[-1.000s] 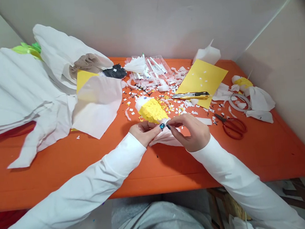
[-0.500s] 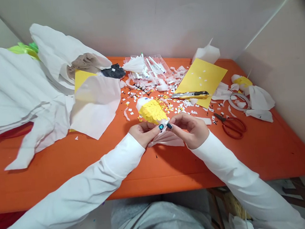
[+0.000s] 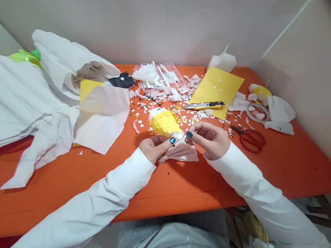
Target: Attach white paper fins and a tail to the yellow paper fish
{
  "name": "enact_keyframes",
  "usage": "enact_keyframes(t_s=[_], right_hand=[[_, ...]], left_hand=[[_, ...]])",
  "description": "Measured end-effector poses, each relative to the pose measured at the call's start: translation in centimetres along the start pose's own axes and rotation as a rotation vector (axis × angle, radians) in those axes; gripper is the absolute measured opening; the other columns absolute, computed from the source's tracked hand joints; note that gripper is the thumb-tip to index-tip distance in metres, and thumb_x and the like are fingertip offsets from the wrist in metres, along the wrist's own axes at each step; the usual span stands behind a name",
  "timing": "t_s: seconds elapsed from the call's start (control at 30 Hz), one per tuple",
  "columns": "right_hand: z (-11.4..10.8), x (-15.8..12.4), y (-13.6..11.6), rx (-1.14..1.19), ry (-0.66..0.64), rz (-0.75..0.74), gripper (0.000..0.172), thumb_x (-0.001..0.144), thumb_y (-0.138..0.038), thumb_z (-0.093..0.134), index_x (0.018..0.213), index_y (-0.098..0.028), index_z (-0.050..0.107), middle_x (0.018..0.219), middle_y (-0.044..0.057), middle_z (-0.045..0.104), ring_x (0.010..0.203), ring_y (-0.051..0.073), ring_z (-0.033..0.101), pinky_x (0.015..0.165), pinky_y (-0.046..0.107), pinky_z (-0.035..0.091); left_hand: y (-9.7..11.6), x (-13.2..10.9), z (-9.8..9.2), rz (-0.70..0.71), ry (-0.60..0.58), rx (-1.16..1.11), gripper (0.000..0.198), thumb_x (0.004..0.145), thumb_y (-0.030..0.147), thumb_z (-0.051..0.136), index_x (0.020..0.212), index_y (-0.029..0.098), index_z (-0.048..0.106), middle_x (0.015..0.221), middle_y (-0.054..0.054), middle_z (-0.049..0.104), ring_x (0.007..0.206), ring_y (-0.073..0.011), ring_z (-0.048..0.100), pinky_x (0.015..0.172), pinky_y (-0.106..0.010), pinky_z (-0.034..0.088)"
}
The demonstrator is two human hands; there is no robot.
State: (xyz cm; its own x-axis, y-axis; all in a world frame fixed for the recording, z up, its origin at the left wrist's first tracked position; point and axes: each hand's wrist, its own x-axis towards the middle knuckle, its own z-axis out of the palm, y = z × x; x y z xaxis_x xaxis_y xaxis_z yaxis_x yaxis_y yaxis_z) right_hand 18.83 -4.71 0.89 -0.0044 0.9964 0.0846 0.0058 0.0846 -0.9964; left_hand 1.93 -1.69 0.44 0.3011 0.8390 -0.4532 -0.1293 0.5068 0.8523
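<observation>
A paper fish (image 3: pixel 165 123) with overlapping yellow scales and a white head hangs over the table in front of me, its head pointing away to the left. My left hand (image 3: pixel 154 148) is closed around its tail end, thumb on top. A pleated white crepe-paper tail fin (image 3: pixel 182 151) spreads below the fingers. Just right of the tail end, my right hand (image 3: pixel 210 139) has thumb and forefinger pinched together. Whatever sits between those fingertips is too small to make out. White scraps lie where the scales end.
Snippets litter the orange table (image 3: pixel 102 199). A utility knife (image 3: pixel 206 105) rests on a yellow sheet (image 3: pixel 221 82). To the right are red-handled scissors (image 3: pixel 249 138), a tape roll (image 3: pixel 257 112) and another yellow-white paper fish (image 3: pixel 262 90). Markers (image 3: pixel 164 76) and crepe paper (image 3: pixel 15 102) lie behind and left.
My right hand has drawn slightly right, off the fish's tail end, still pinched. My left hand keeps its hold on the fish. The whole view has shifted a little.
</observation>
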Motion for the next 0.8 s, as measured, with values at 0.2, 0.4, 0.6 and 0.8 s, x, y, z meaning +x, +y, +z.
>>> enact_keyframes(t_s=[0.2,0.4,0.6,0.8], right_hand=[[0.2,-0.1,0.2,-0.380,0.002,-0.237,0.025,0.072,-0.033,0.070,0.082,-0.021,0.050,0.071,-0.002,0.056,0.061,0.010,0.053,0.053,0.023,0.045],[0.1,0.0,0.2,-0.471,0.009,-0.304,0.007,0.083,-0.027,0.057,0.085,-0.021,0.053,0.077,0.001,0.057,0.064,0.011,0.052,0.055,0.024,0.045],[0.2,0.0,0.6,-0.461,0.013,-0.312,0.005,0.082,-0.026,0.056,0.082,-0.020,0.056,0.076,0.002,0.058,0.065,0.011,0.052,0.056,0.025,0.043],[-2.6,1.8,2.0,-0.264,0.145,-0.006,0.028,0.076,-0.047,0.060,0.075,-0.020,0.054,0.063,-0.002,0.059,0.052,0.010,0.053,0.051,0.024,0.044]], left_hand=[[-0.2,-0.1,0.1,0.068,0.018,0.048,0.041,0.048,0.043,0.080,0.062,0.012,0.058,0.036,0.008,0.044,0.029,-0.0006,0.027,0.031,-0.017,0.019],[-0.4,0.1,0.1,0.087,0.034,0.074,0.039,0.047,0.041,0.081,0.064,0.012,0.061,0.036,0.008,0.046,0.029,-0.0010,0.028,0.030,-0.019,0.018],[-0.6,0.2,0.0,0.103,0.075,0.073,0.039,0.047,0.041,0.081,0.066,0.011,0.062,0.037,0.007,0.048,0.028,-0.0010,0.029,0.031,-0.018,0.019],[-0.2,0.8,-0.6,0.083,0.055,-0.071,0.046,0.045,0.042,0.083,0.068,0.010,0.059,0.042,0.008,0.046,0.030,0.0013,0.025,0.030,-0.014,0.019]])
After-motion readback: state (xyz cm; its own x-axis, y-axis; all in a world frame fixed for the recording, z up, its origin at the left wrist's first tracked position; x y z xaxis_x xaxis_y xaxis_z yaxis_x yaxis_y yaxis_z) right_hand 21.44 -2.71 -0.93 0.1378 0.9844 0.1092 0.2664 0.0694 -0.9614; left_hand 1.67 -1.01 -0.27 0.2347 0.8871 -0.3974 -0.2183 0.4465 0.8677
